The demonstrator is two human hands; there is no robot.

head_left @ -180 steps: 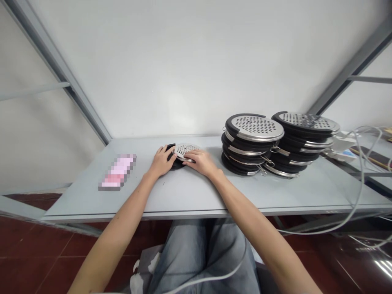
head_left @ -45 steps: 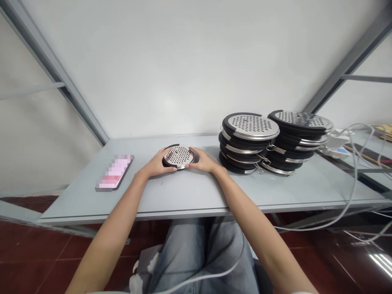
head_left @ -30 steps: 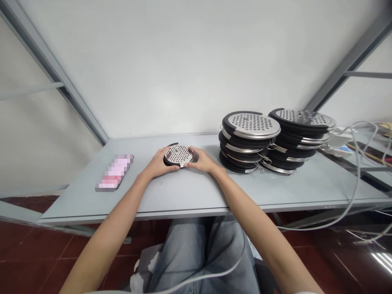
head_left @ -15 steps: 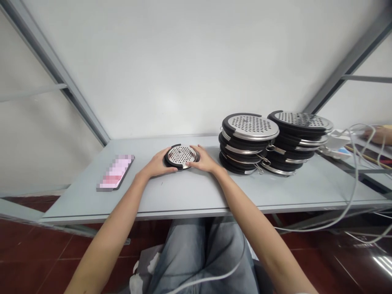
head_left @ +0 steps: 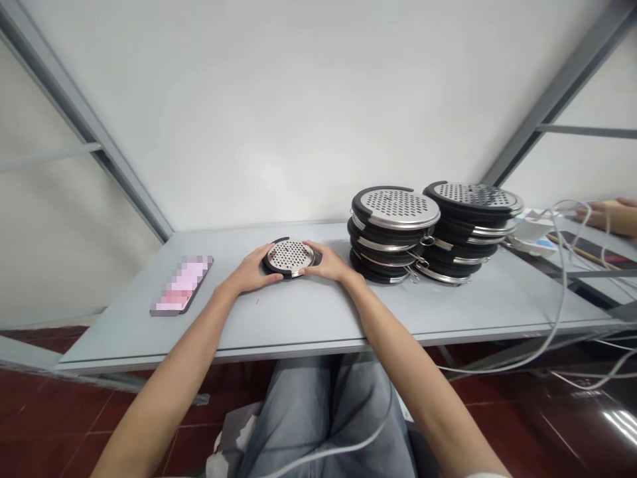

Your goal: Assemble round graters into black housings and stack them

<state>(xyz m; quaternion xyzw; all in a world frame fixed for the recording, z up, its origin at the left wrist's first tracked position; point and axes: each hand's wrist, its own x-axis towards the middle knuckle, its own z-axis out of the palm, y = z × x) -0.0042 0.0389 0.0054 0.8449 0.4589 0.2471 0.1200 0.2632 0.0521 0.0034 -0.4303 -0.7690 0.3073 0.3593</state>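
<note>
A round perforated metal disc with a black rim (head_left: 290,256) lies on the grey table (head_left: 298,318), between my two hands. My left hand (head_left: 252,271) grips its left edge, thumb at the front and fingers toward the back. On the right edge, my right hand (head_left: 324,261) holds it the same way, with the thumb over the front rim. Two stacks of larger discs, the nearer one (head_left: 395,207) and the farther one (head_left: 475,196), stand to the right, with perforated metal tops, black rims and small wire loops.
A phone with a blurred screen (head_left: 183,285) lies at the left of the table. White cables (head_left: 562,292) hang over the right end. Beyond them another person's hand (head_left: 614,216) shows near a dark object. Metal frame posts flank the white wall.
The view has shifted slightly, so the phone, disc and stacks appear a little further left. My hands remain around the disc, which looks slightly turned. The other person's hand shows more.
</note>
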